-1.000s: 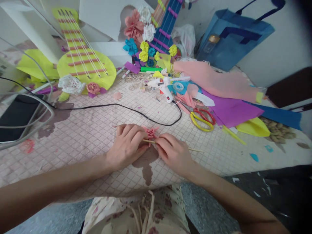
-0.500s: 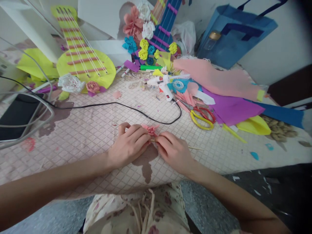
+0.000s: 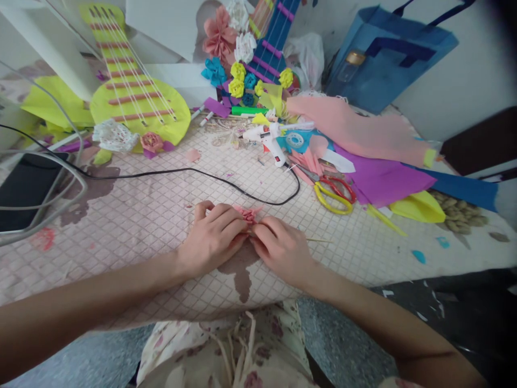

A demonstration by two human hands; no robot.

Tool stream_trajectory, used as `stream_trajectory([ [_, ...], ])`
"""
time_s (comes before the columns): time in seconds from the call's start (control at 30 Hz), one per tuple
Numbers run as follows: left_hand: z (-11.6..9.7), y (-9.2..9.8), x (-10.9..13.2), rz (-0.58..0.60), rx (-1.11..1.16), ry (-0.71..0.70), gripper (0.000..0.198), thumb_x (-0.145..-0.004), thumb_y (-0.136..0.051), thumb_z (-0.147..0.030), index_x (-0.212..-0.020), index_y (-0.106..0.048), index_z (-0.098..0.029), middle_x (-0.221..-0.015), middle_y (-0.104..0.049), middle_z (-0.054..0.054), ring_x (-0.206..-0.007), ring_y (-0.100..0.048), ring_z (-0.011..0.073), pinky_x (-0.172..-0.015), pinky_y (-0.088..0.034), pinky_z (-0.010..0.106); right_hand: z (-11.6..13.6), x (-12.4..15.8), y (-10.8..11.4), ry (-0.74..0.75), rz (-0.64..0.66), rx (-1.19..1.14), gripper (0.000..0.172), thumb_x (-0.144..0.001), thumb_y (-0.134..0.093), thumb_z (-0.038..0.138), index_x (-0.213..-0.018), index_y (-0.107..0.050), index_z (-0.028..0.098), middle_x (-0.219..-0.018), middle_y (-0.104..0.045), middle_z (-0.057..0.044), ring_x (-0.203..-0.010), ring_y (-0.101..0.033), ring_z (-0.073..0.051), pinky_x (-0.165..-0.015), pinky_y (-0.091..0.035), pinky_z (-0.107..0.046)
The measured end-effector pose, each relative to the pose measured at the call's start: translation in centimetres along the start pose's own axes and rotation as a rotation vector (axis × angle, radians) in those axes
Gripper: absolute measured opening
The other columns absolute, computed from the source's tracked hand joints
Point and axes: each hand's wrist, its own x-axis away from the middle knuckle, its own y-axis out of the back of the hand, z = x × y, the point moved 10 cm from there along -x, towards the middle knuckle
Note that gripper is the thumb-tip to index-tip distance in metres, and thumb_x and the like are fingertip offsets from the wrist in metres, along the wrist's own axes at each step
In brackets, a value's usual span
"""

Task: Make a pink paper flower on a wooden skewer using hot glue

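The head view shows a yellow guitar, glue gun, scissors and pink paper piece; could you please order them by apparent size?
1. Yellow guitar
2. Glue gun and scissors: too alike to rank
3. Pink paper piece, partly hidden

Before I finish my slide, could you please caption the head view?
Left hand and right hand at pink paper, a thin stick showing past the right.
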Motion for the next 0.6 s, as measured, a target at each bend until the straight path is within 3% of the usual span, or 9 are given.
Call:
stream_trajectory([
  [0.23, -0.06, 0.28, -0.05, -0.014, 0.014, 0.001, 0.005, -0.087, -0.055, -0.021, -0.086, -0.059, -0.018, -0.089, -0.067, 0.002, -0.086, -0.056, 0.0188, -0.078, -0.033, 0.039, 0.44, -0.19, -0.08, -0.002, -0.019, 0.039, 0.019, -0.092, -0.045, 0.026, -0.078, -0.056, 0.019, -0.08, -0.058, -0.002, -0.068, -0.051, -0.013, -0.055, -0.036, -0.028],
  [0.6, -0.59, 0.73, -0.02, -0.024, -0.037, -0.05, 0.009, -0.088, -0.053, -0.02, -0.081, -0.058, -0.018, -0.084, -0.067, 0.001, -0.082, -0.056, 0.018, -0.077, -0.031, 0.039, 0.42, -0.11, -0.03, 0.024, -0.027, -0.006, 0.014, -0.089, -0.046, 0.018, -0.081, -0.058, 0.019, -0.085, -0.06, -0.003, -0.069, -0.053, -0.013, -0.057, -0.038, -0.027],
])
